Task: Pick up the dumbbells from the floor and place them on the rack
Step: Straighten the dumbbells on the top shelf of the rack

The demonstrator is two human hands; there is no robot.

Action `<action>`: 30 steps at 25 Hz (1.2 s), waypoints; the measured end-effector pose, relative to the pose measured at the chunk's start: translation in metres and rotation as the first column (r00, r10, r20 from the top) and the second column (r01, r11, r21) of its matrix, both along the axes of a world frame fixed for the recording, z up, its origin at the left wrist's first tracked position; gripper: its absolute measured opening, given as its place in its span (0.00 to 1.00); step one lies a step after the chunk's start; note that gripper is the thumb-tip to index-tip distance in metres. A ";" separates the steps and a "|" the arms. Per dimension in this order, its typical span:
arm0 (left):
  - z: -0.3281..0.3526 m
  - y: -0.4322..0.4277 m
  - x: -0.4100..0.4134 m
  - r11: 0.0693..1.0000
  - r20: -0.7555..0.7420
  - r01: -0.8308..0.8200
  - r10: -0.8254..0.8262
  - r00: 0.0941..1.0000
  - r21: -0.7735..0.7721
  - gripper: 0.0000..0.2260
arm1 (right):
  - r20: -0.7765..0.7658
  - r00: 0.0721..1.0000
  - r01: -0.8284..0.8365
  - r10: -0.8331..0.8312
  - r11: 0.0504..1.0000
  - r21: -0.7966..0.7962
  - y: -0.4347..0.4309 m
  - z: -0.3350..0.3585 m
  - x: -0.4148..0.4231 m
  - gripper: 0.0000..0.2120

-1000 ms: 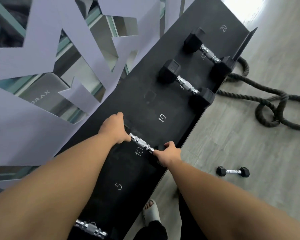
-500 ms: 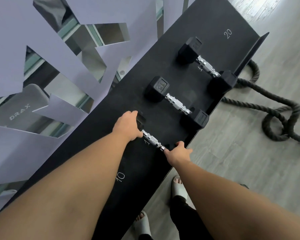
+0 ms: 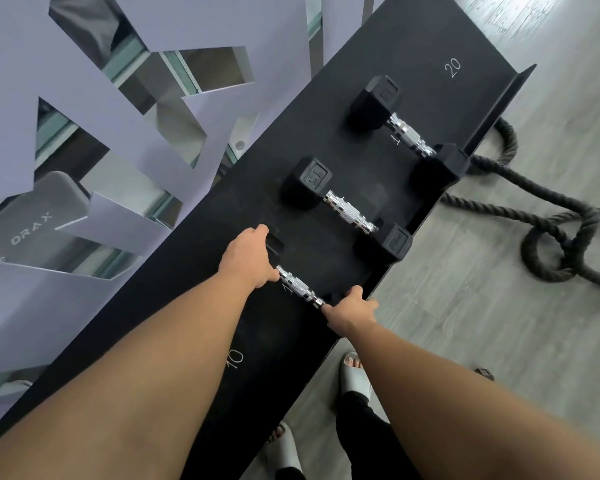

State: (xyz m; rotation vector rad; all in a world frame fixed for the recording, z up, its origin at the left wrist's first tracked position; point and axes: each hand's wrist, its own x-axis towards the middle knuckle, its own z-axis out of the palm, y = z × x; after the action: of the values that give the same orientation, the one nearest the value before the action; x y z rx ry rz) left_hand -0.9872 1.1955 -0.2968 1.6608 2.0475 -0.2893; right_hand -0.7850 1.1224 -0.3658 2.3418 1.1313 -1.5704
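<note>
A long black rack point(image 3: 388, 64) runs diagonally across the view, with white numbers 10 and 20 printed on it. A dumbbell point(image 3: 298, 289) with black hex heads and a chrome handle lies on it near the middle. My left hand point(image 3: 248, 259) covers its far head and my right hand point(image 3: 350, 311) grips its near head at the rack's front edge. Two bigger dumbbells lie beyond it: one point(image 3: 349, 213) just past my hands, another point(image 3: 407, 133) close to the rack's end wall.
A purple cut-out wall panel point(image 3: 84, 81) stands behind the rack on the left. A thick black rope point(image 3: 548, 216) lies coiled on the grey wood floor to the right. My feet in grey slippers point(image 3: 352, 375) stand by the rack's front edge.
Both hands have slid the dumbbell along the rack from the 10 mark toward the two bigger dumbbells. The small dumbbell on the floor has left the view.
</note>
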 end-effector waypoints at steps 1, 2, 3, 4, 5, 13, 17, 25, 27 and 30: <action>-0.001 -0.001 -0.002 1.000 -0.004 0.000 0.000 1.000 -0.001 0.39 | 0.004 1.000 0.009 -0.009 1.000 0.003 -0.002 -0.001 -0.002 0.28; -0.001 -0.002 -0.005 1.000 -0.007 0.000 0.000 1.000 -0.003 0.39 | 0.004 1.000 0.014 -0.014 1.000 0.007 -0.005 -0.002 -0.004 0.29; -0.001 -0.003 -0.007 1.000 -0.013 0.006 -0.006 1.000 -0.008 0.39 | -0.004 1.000 0.030 -0.030 1.000 0.007 -0.006 -0.004 -0.005 0.30; 0.000 -0.005 -0.010 1.000 -0.021 0.018 -0.019 1.000 -0.015 0.40 | -0.017 0.999 0.050 -0.050 0.999 0.002 -0.007 -0.004 -0.005 0.31; 0.003 -0.008 -0.014 0.999 -0.024 0.031 -0.032 0.999 -0.022 0.41 | -0.027 0.998 0.057 -0.058 0.998 -0.008 -0.007 -0.002 -0.004 0.33; 0.052 -0.072 -0.071 0.987 -0.190 0.130 -0.146 0.971 -0.093 0.31 | 0.129 0.970 -0.234 0.206 0.936 0.264 -0.016 0.073 -0.002 0.31; 0.109 -0.088 -0.072 0.972 -0.164 0.233 -0.230 0.959 0.001 0.25 | 0.240 0.925 -0.369 0.293 0.844 0.390 -0.015 0.151 0.004 0.30; 0.284 -0.136 -0.047 0.892 -0.062 0.438 -0.434 0.899 0.112 0.23 | 0.542 0.778 -0.582 0.317 0.689 0.432 -0.090 0.341 0.053 0.12; 0.315 -0.149 -0.027 0.859 -0.080 0.489 -0.483 0.872 0.152 0.21 | 0.601 0.759 -0.586 0.251 0.667 0.461 -0.120 0.379 0.074 0.11; 0.344 -0.172 0.021 0.798 -0.110 0.580 -0.569 0.815 0.167 0.20 | 0.625 0.765 -0.542 0.157 0.681 0.492 -0.175 0.415 0.119 0.11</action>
State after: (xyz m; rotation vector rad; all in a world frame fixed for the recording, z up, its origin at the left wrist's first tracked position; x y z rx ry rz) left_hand -0.9662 1.0239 0.0473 2.4079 1.5870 -0.3448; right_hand -0.6660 0.9477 0.0488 2.4079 2.0377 -0.3091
